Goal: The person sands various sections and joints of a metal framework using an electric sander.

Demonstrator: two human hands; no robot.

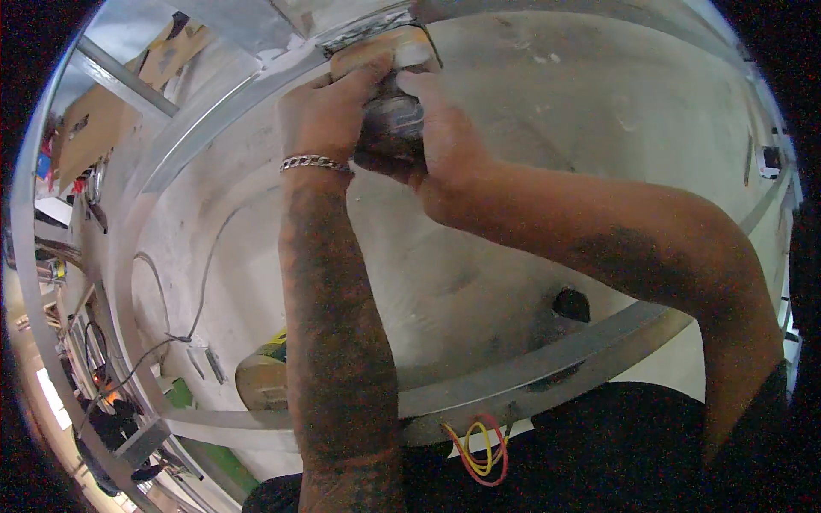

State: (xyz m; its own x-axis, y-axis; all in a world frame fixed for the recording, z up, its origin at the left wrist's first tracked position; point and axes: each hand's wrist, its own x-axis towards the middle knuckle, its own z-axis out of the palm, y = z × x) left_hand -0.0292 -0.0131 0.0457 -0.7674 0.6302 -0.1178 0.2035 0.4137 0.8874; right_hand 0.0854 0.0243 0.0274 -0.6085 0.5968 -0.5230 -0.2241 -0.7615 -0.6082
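Landmark: grey metal frame rail (547, 363), curving across the lower middle of the view, in front of a pale concrete wall (556, 111).
Held thing: dark, roughly cylindrical tool body (392, 128), well above the rail, high against the wall; its exact kind cannot be told.
Upper end of held thing: it meets a tan block-like piece (376, 47) at the top of the frame, right under an upper metal rail (231, 94).
Left hand (321, 111): closed around the left side of the dark body, fingers curled over its top, touching the tan piece.
Left wrist: silver chain bracelet (316, 162), just below the hand; the forearm rises straight up past the lower rail.
Right hand (445, 137): closed on the right side of the same body, thumb along its top, pressing toward the left hand.
Right forearm: comes in from the right, crossing well above the lower rail.
Hole: dark round opening (571, 303) in the wall, just above the rail.
Wires: red and yellow loops (483, 453), hanging just below the rail.
Cable: thin grey cable (201, 282) running down the wall, left of the forearm, above the rail.
Shoe: yellow-trimmed sole (263, 376) beside the rail's left end.
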